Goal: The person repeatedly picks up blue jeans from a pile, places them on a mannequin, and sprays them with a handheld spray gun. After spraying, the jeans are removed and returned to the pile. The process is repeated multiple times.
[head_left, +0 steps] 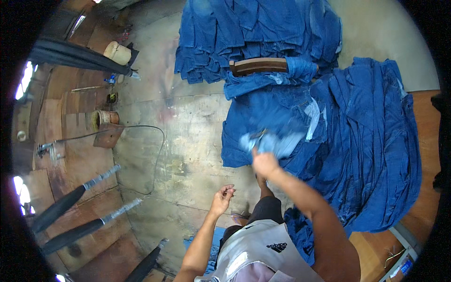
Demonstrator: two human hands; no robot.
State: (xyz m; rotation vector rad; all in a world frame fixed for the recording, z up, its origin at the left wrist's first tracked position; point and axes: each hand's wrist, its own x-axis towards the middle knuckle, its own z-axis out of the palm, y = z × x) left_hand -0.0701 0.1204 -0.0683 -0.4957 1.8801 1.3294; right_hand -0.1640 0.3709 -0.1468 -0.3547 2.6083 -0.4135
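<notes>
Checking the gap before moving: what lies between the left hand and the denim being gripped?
Head view: only bare worn tabletop separates the left hand from the denim piece under the right hand.

A garment workshop — stacks of blue denim pieces (263, 33) on a worn concrete floor (188, 136), rough plank walls (70, 113).

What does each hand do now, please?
Left hand: fingers curled together, no clear object in them.
Right hand: gripping pale denim piece.
</notes>
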